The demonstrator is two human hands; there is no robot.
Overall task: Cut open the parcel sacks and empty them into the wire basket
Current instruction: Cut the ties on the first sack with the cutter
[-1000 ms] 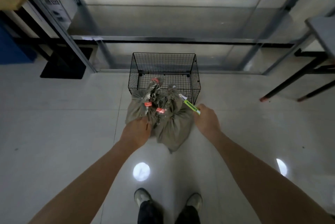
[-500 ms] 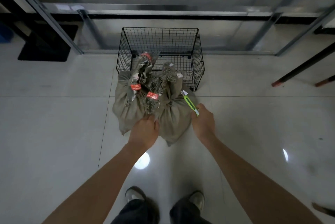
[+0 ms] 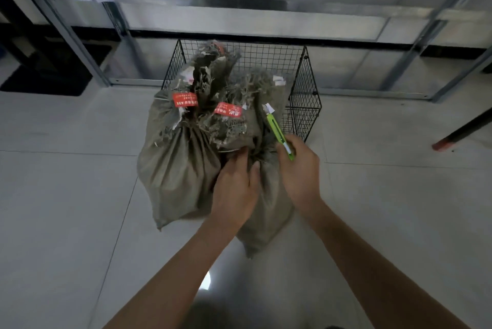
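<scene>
Two grey-green woven parcel sacks stand tied on the floor tiles, each with a red tag near its frayed neck. The left sack [image 3: 175,169] leans against the right sack [image 3: 269,203]. Behind them stands a black wire basket [image 3: 303,94]. My left hand [image 3: 234,190] grips the bunched neck of the right sack. My right hand [image 3: 300,171] holds a green utility knife [image 3: 278,134], its blade end pointing up and away beside that neck.
Metal shelving [image 3: 239,6] runs along the back wall behind the basket. A black table leg with a red foot [image 3: 452,137] slants in at the right. A dark mat [image 3: 53,73] lies at the far left. Pale floor tiles surround the sacks.
The view has come closer to the sacks. My left hand moved from the sacks' front up to the right sack's neck, and my right hand brought the knife in beside it.
</scene>
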